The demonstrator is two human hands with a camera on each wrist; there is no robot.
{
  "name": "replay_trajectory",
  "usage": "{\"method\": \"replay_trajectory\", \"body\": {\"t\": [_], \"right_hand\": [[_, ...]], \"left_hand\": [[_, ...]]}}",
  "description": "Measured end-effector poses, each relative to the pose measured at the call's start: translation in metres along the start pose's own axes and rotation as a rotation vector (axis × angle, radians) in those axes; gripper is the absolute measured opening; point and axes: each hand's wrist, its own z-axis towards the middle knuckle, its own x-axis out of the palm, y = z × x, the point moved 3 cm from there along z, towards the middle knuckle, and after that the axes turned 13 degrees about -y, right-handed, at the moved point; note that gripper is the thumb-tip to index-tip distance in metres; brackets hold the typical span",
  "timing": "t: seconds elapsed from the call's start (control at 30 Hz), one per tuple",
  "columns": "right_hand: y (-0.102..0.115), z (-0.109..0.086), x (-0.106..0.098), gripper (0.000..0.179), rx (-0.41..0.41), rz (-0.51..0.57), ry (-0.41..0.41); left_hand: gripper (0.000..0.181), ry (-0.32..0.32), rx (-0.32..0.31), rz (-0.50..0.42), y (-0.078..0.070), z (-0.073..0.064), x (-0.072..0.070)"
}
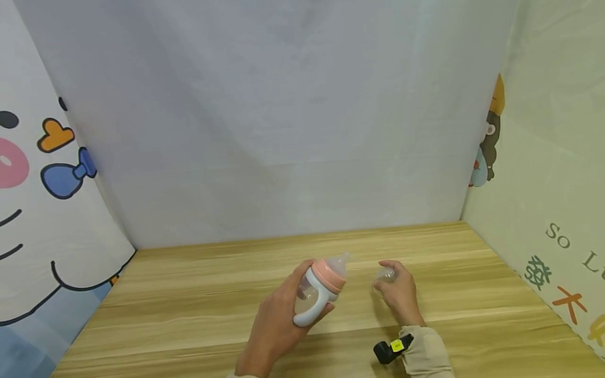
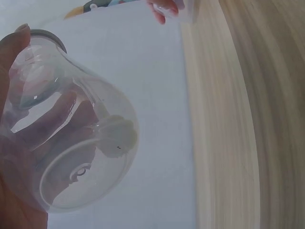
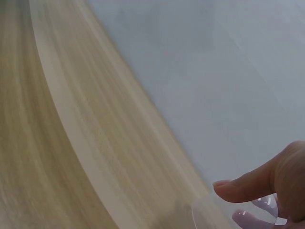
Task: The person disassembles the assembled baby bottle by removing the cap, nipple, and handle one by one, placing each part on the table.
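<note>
My left hand [image 1: 279, 310] grips a clear baby bottle [image 1: 308, 295] with a pink collar, a white handle and a clear nipple that tilts up to the right. In the left wrist view the see-through body of the bottle [image 2: 90, 157] shows its round base and the fingers wrapped behind it. To the right, my right hand [image 1: 400, 294] holds a clear bottle cap [image 1: 385, 274] between thumb and fingers, apart from the nipple. The right wrist view shows the thumb on the cap's [image 3: 209, 210] transparent wall.
Both hands are over a wood-grain table [image 1: 189, 304]. A pale grey curtain [image 1: 302, 131] rises behind its far edge, with printed sheets on the left [image 1: 71, 226] and right [image 1: 543, 173]. A black strap device [image 1: 389, 350] sits at the right wrist.
</note>
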Motion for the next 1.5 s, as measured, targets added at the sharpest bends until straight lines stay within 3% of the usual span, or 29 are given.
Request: {"method": "replay_trajectory", "body": {"t": [0.4,0.63,0.8,1.0,1.27,1.5], "right_hand": [[-0.003,0.001,0.002,0.056,-0.029,-0.013,-0.033],[0.002,0.001,-0.003,0.069,-0.037,-0.042,-0.057],[0.025,-0.001,-0.011,0.077,-0.093,0.031,-0.076],[0.06,-0.016,-0.013,0.074,-0.141,0.108,-0.016],[0.097,-0.043,-0.01,0.072,-0.33,0.229,0.055],[0.112,-0.059,-0.004,0.076,-0.406,0.329,0.105]], "left_hand": [[0.076,-0.013,0.008,-0.005,0.0,0.002,-0.003],[0.076,-0.021,0.016,-0.002,0.001,0.001,-0.004],[0.077,-0.029,0.023,0.002,0.001,0.001,-0.004],[0.077,-0.032,0.03,0.002,0.0,0.001,-0.004],[0.076,-0.009,0.014,-0.003,0.0,0.002,-0.003],[0.077,-0.018,0.022,-0.007,-0.001,0.002,-0.004]]}}
